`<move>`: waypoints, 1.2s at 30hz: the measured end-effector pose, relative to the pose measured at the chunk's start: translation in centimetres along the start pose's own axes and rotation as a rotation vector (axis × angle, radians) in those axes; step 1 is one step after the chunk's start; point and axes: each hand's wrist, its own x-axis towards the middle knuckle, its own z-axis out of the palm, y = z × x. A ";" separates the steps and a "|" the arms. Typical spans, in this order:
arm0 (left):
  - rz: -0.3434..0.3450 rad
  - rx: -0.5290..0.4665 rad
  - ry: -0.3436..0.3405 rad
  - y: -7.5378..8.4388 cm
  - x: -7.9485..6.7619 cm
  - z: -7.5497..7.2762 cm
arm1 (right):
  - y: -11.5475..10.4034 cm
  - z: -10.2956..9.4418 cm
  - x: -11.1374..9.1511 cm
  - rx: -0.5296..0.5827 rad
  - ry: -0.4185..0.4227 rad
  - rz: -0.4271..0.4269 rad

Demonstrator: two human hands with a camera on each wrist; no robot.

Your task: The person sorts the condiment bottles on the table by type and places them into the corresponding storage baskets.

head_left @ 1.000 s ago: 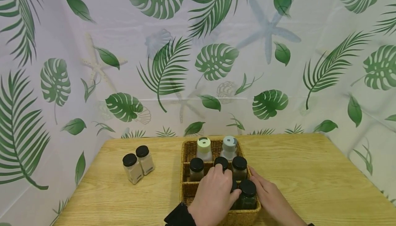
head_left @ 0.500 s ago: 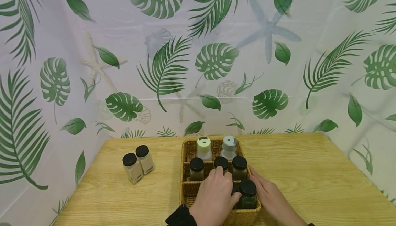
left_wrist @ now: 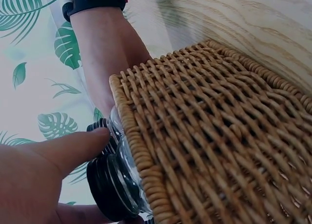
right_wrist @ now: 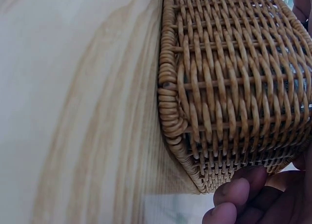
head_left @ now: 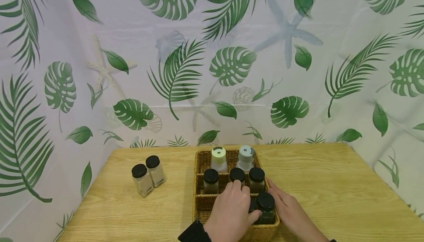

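Because the basket (left_wrist: 219, 121) could probably shift, my right hand (head_left: 290, 208) lies relaxed along its side, while my left hand (head_left: 230, 210) pinches a jar (left_wrist: 132, 179) by its black lid (left_wrist: 104, 190) in the front compartment (head_left: 203, 204).

Left hand (head_left: 229, 211) covered front-row jar (head_left: 252, 206)

Only part of its black lid (head_left: 253, 203) showed. The head view's bottom edge cut off the wicker basket (head_left: 260, 232); labels (head_left: 146, 191) on two tabletop jars (head_left: 142, 182) were illegibly small.
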 end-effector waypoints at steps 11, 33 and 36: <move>0.038 -0.080 0.169 -0.8 -1.2 -0.9 | 0.1 0.0 0.1 0.031 -0.003 0.022; -0.170 -0.007 0.523 -9.3 -2.9 -4.8 | 0.3 0.0 0.0 -0.003 -0.005 -0.046; -0.227 -0.018 0.493 -10.9 -3.0 -5.2 | 0.3 0.0 0.0 -0.003 -0.005 -0.048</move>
